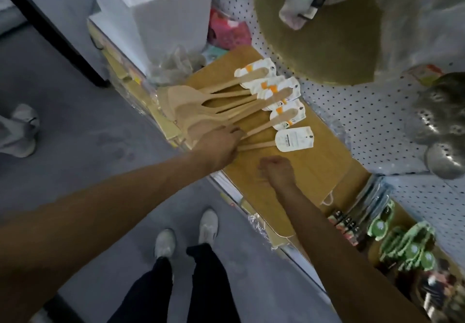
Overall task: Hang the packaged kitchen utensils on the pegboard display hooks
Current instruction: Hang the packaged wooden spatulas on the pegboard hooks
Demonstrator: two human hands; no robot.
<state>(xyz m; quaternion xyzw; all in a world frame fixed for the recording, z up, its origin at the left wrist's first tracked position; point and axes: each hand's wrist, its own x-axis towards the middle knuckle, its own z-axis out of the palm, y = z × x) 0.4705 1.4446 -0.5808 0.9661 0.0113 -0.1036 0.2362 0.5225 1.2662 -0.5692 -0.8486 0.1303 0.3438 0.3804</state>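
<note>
Several wooden spatulas (201, 106) with white and orange card tags (271, 88) lie fanned out on a stack of wooden cutting boards (309, 161) on the shelf. My left hand (221, 144) reaches over their handles, fingers curled down onto the nearest spatula handle (256, 144). My right hand (278, 171) is a loose fist resting on the board just right of the spatulas, with nothing visible in it. The white pegboard (364, 111) rises behind the shelf. Its hooks are hidden by hanging goods.
A round straw-coloured mat (327, 46) and metal strainers (442, 121) hang on the pegboard above. A white foam box (161, 13) stands at the shelf's left end, with green packaged goods (407, 247) at the right. My shoes (186, 234) stand on the grey floor beside another person's shoe (20, 129).
</note>
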